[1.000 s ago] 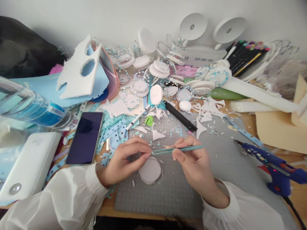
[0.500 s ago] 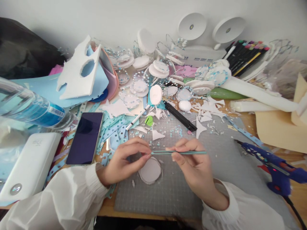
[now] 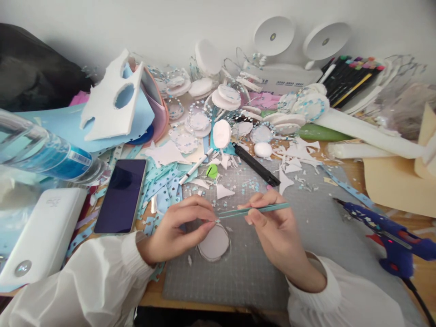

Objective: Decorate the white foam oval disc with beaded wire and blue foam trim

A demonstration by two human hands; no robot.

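Note:
My right hand [image 3: 272,222] is closed around teal tweezers [image 3: 262,209], whose thin tips point left and stand slightly apart. Those tips come close to the fingertips of my left hand [image 3: 187,222]. Thumb and fingers of that left hand are pinched on a tiny pale blue star-like piece [image 3: 217,220], only partly visible. Below the left fingertips a white foam disc [image 3: 214,244] with a thin wire round its rim lies on the grey cutting mat [image 3: 252,268].
A blue hot glue gun [image 3: 388,231] lies at right with its cord. A black cutter knife [image 3: 257,165], a green bell [image 3: 211,171] and foam scraps lie ahead. A phone [image 3: 121,195], a power bank [image 3: 44,231] and a water bottle [image 3: 61,156] are at left. Decorated foam discs [image 3: 226,97] fill the back.
The tweezers have tilted, their right end rising a little and their tips parting from the small piece. My right hand has turned slightly; my left hand has hardly moved.

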